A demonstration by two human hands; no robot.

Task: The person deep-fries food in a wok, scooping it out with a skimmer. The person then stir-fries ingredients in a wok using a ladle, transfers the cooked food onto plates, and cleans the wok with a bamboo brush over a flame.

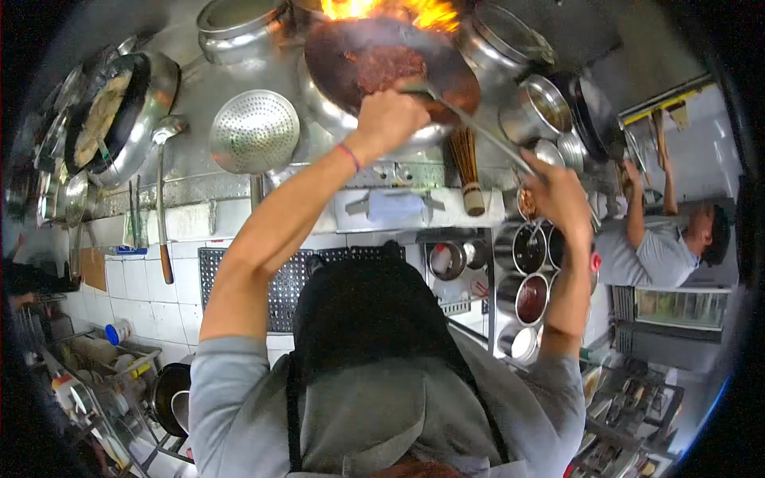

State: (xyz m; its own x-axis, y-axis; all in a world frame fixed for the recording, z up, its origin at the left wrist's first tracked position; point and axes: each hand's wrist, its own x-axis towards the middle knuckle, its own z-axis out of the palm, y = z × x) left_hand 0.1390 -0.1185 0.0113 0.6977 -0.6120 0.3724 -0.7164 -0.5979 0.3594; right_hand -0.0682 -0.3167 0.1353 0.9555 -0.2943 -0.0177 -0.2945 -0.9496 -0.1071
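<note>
My left hand is closed at the near rim of a dark wok, fingers wrapped round its edge. Reddish-brown food in small pieces lies in the wok, and flames rise behind the far rim. In my right hand is the long metal handle of a wok ladle, which slants forward and left into the wok. The ladle's head is partly hidden near my left hand and the food.
A perforated strainer and a ladle with a wooden grip lie left. A bamboo brush sits at the counter edge. Metal pots with sauces stand right, near a co-worker. Another wok holds food at far left.
</note>
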